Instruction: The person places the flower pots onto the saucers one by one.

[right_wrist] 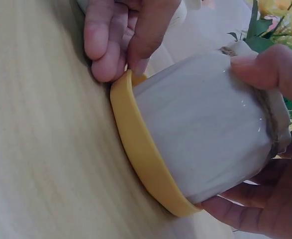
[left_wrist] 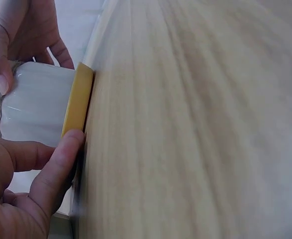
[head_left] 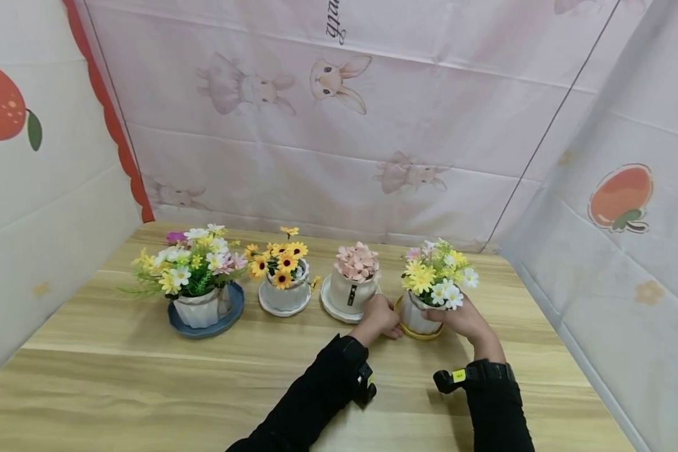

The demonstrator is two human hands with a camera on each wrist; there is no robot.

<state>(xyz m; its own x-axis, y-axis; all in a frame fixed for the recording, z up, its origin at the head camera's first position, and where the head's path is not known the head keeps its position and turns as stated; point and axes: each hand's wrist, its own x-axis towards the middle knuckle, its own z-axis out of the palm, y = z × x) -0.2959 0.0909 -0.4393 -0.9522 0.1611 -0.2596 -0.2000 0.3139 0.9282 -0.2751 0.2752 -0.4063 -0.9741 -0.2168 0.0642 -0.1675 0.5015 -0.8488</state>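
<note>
A white ceramic flower pot [right_wrist: 205,124] with twine round its neck stands in a yellow saucer [right_wrist: 141,144] at the right of the row. Yellow, white and pink flowers [head_left: 437,276] fill it. My right hand [head_left: 463,320] grips this pot, thumb near the twine and fingers round the far side. On the saucer's left, my left hand [head_left: 380,317] pinches the rim between thumb and fingers, as the left wrist view shows. Just left of that hand, a white pot of pink flowers [head_left: 357,262] sits on a white saucer [head_left: 339,312].
Further left, a white pot [head_left: 285,295] of orange-yellow flowers sits on another white saucer [head_left: 265,306]. At the far left, a fuller pot [head_left: 194,311] rests on a blue saucer [head_left: 226,323]. Printed cloth walls [head_left: 316,150] enclose the wooden table [head_left: 118,383] at the back and sides.
</note>
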